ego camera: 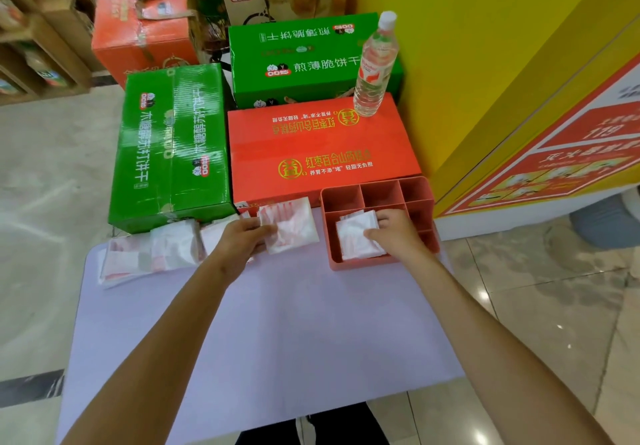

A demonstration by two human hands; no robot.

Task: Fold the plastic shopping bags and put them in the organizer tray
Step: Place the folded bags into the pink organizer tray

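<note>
while gripped — thin glossy folded bag (292, 224)

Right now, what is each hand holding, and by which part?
The left hand pinches a folded bag by its left edge. The right hand grips the folded bag in the organizer tray at its right edge.

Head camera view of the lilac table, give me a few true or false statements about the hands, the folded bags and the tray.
1. The right hand holds a folded white plastic bag inside the pink plastic organizer tray. True.
2. The left hand rests empty on the lilac table. False: it grips another folded red-and-white plastic bag.
3. The clear plastic water bottle lies on its side. False: it stands upright on the red cardboard box.
4. More folded bags lie at the table's far left. True.
</note>
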